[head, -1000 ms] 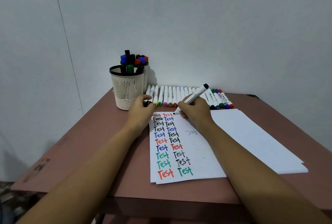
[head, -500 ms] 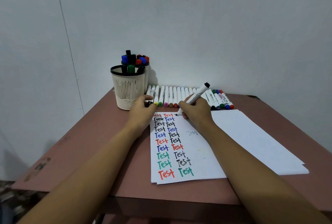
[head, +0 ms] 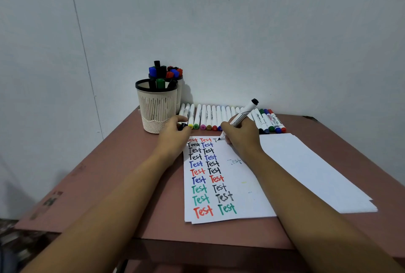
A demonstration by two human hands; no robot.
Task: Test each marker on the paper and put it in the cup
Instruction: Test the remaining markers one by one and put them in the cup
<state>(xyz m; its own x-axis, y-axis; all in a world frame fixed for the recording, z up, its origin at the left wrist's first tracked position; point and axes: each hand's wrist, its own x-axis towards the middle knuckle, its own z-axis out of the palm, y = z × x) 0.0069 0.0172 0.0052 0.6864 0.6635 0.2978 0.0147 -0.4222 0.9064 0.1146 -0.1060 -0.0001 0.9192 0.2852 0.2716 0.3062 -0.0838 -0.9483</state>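
My right grip (head: 242,134) is pinching the black marker (head: 243,114), its tip pressing on the paper (head: 247,176) near the top edge. A black "T" is now showing there beside the red "Test", where the sheet was blank half a second ago, so this marker is working and the word is only beginning. My left grip (head: 175,137) is still resting on the paper's corner, curling round what looks like the cap (head: 182,127). Beyond, more markers (head: 213,117) are lying in a row on the counter (head: 122,180), with the cup (head: 156,108) just left of them.

A reddish-brown table (head: 114,176) stands against plain pale grey walls (head: 263,31).
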